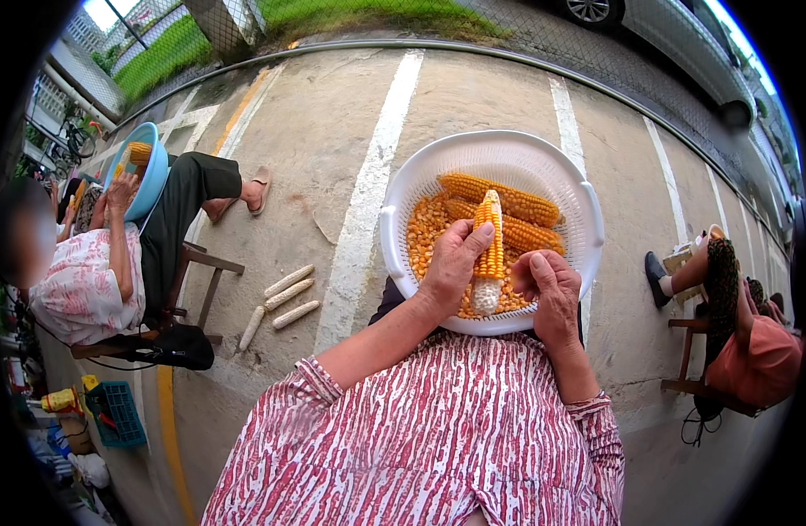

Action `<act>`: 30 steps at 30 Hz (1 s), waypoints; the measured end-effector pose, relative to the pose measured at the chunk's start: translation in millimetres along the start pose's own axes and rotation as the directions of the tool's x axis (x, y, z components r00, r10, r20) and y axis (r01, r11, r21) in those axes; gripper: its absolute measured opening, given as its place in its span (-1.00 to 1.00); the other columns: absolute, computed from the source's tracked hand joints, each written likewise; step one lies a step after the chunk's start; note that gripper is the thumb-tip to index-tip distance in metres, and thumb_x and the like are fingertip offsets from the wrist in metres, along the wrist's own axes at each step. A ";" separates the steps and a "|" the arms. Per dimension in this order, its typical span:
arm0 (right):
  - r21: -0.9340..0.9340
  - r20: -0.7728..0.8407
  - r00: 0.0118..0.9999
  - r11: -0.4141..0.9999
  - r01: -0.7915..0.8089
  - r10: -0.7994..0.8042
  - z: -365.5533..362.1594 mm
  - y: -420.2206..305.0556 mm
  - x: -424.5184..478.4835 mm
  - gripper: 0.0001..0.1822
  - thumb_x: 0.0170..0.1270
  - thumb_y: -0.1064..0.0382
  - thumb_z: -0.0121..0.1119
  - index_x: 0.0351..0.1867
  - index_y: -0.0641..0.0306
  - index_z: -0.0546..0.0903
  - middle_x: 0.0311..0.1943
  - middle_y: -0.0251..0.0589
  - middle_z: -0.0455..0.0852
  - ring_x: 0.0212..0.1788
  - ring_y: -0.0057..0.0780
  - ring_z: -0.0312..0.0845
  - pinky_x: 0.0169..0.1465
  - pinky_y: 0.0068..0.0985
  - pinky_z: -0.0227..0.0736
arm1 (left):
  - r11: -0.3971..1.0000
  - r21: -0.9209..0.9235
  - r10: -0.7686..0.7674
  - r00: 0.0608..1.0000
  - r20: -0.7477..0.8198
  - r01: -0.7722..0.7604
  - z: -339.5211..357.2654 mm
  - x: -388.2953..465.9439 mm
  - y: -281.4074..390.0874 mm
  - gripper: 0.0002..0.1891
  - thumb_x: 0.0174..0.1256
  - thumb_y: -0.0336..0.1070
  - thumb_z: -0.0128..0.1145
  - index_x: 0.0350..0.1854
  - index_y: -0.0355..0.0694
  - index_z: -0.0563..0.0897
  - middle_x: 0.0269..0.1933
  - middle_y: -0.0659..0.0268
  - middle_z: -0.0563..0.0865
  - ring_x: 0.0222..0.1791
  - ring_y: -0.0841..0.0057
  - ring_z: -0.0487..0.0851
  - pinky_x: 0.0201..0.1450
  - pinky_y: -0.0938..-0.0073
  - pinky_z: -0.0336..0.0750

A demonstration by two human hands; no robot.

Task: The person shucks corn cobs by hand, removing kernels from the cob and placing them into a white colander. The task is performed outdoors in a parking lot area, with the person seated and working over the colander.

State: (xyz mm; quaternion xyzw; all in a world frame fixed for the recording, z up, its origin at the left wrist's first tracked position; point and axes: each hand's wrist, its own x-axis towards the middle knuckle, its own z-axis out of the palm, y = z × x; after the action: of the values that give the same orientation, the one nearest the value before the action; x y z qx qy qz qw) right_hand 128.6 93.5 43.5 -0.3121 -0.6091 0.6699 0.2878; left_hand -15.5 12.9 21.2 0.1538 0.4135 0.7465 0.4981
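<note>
My left hand (457,258) grips a dried ear of corn (489,243) upright over a white plastic basket (403,172). The ear's lower end is stripped to the pale cob, while rows of orange kernels cover most of the rest. Just right of the ear is my right hand (551,283), its fingers curled and its thumb raised; whether kernels are in those fingers cannot be seen. Two whole ears, an upper one (508,194) and a lower one (531,235), lie in the basket on loose kernels (424,227). The basket rests on my lap.
Several bare cobs (288,279) lie on the concrete to the left. A person (94,263) sits beyond them with a blue basin (150,177) of corn. Another seated person (751,355) is at right. A green crate (115,413) stands at lower left; a chain-link fence (390,23) runs behind.
</note>
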 end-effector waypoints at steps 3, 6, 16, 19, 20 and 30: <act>-0.008 -0.055 0.998 1.000 0.019 -0.020 1.7 1.7 -2.3 -0.79 0.43 0.20 0.05 -0.28 0.27 0.61 -0.41 -0.36 0.67 -0.50 -0.75 0.49 -0.46 -0.78 0.31 | 0.993 0.050 0.107 0.992 -0.059 -0.104 8.5 11.8 -1.4 -0.67 0.44 -0.17 0.07 0.02 -0.34 0.47 -0.18 0.35 0.60 -0.21 0.70 0.55 -0.13 0.63 0.50; 0.022 -0.091 0.995 0.999 0.036 -0.034 1.5 1.7 -0.8 -0.81 0.42 0.22 0.05 -0.28 0.27 0.59 -0.41 -0.36 0.65 -0.51 -0.74 0.48 -0.46 -0.78 0.32 | 0.982 0.059 0.186 0.978 -0.089 -0.182 11.2 10.8 -8.9 -0.73 0.46 -0.19 0.02 0.01 -0.28 0.48 -0.22 0.39 0.59 -0.26 0.73 0.54 -0.19 0.66 0.50; 0.132 -0.046 0.995 0.988 -0.079 0.086 -5.2 9.3 2.9 -0.80 0.43 0.18 0.05 -0.20 0.26 0.59 -0.37 -0.37 0.66 -0.50 -0.80 0.48 -0.46 -0.80 0.31 | 0.993 -0.049 0.112 0.993 0.033 -0.110 7.5 -3.5 -10.1 -0.72 0.54 -0.21 -0.12 0.06 -0.31 0.47 -0.16 0.43 0.58 -0.21 0.78 0.52 -0.14 0.72 0.48; 0.166 -0.017 0.993 0.979 -0.115 0.119 -4.9 6.0 3.5 -0.79 0.43 0.17 0.05 -0.18 0.27 0.59 -0.34 -0.38 0.67 -0.48 -0.80 0.48 -0.45 -0.81 0.31 | 0.996 0.022 0.088 0.992 0.087 -0.091 9.1 -7.2 -7.5 -0.68 0.55 -0.16 -0.16 0.10 -0.30 0.47 -0.12 0.36 0.62 -0.16 0.71 0.58 -0.08 0.69 0.50; 0.149 0.019 0.995 0.984 -0.095 0.094 -6.9 5.4 3.8 -0.77 0.43 0.17 0.05 -0.13 0.29 0.60 -0.32 -0.38 0.66 -0.46 -0.81 0.47 -0.44 -0.82 0.31 | 0.995 0.069 0.060 0.990 0.130 -0.069 7.8 -7.5 -7.0 -0.64 0.55 -0.16 -0.17 0.16 -0.32 0.45 -0.08 0.34 0.62 -0.12 0.69 0.58 -0.05 0.67 0.50; 0.142 0.051 0.993 0.983 -0.113 0.107 -6.4 0.5 2.2 -0.71 0.40 0.18 0.09 -0.04 0.37 0.59 -0.39 -0.44 0.61 -0.46 -0.82 0.45 -0.45 -0.82 0.26 | 0.954 0.293 0.008 0.980 0.199 -0.068 16.7 -13.7 -3.5 -0.62 0.50 -0.23 -0.06 0.23 -0.33 0.44 -0.06 0.31 0.62 -0.10 0.66 0.54 -0.01 0.64 0.45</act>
State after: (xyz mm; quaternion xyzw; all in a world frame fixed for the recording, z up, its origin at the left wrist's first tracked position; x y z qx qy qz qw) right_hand 132.0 99.2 42.4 -0.3089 -0.5468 0.7338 0.2591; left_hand 3.7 9.2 31.2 0.3079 0.4676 0.6661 0.4928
